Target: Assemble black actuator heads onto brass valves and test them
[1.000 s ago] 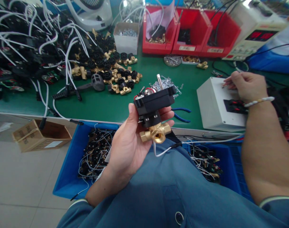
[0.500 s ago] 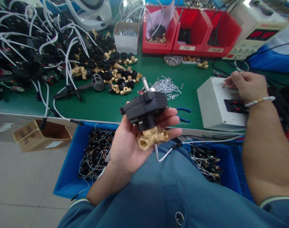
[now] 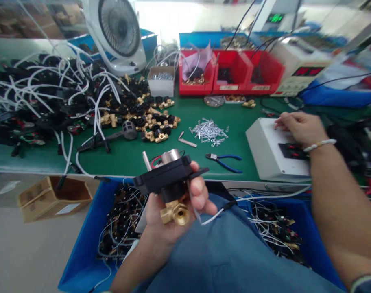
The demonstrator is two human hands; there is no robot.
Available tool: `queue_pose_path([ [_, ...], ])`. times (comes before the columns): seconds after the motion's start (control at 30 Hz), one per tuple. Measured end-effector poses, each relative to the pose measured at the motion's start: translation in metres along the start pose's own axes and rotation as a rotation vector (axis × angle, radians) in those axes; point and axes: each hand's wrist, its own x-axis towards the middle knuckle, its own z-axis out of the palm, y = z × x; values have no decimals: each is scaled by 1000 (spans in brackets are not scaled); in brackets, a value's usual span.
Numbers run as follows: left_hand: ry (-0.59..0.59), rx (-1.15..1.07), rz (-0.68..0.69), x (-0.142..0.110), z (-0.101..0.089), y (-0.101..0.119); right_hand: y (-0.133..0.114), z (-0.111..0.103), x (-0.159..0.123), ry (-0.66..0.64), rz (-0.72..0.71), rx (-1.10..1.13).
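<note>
My left hand [image 3: 170, 228] is closed round a motorised valve: a black actuator housing [image 3: 165, 175] on top of a brass valve body [image 3: 175, 212]. A silver motor [image 3: 171, 156], a metal pin and a red wire show on the housing's upper side. From the valve a white cable [image 3: 210, 219] runs right through a black connector. My right hand [image 3: 301, 128], wearing a beaded bracelet, rests on a light grey box [image 3: 265, 150] with its fingertips pinched at the top; what they grip is hidden. A black socket panel [image 3: 292, 150] with red parts sits below that hand.
Blue-handled cutters [image 3: 225, 158], a hex key [image 3: 187, 141] and a pile of metal clips [image 3: 208, 131] lie on the green bench. Brass fittings [image 3: 158, 134] and cabled units [image 3: 51, 93] crowd the left. Red bins [image 3: 231, 87] stand behind; a blue crate [image 3: 78, 240] is below.
My left hand has turned and tilted the valve, so the motor and the brass opening show more. My right hand stays at the box. The view has tipped up, bringing the fan into sight.
</note>
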Motion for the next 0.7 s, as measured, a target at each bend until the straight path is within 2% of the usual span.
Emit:
queue_pose_path([
  [0.13,14,-52,34,-2,-11,-2,3,-3,3,-55,-30,11],
  [0.23,-33,-118,15,-2,-15,-3,7,-2,5,-60,-53,21],
  [0.5,-118,-205,-44,0,-6,-2,8,-2,4,-72,-43,41],
  [0.6,-89,-206,-50,2,2,-1,2,-3,1,-65,-11,26],
  [0.7,2,-147,-18,4,6,-1,-2,-2,0,-47,20,5],
])
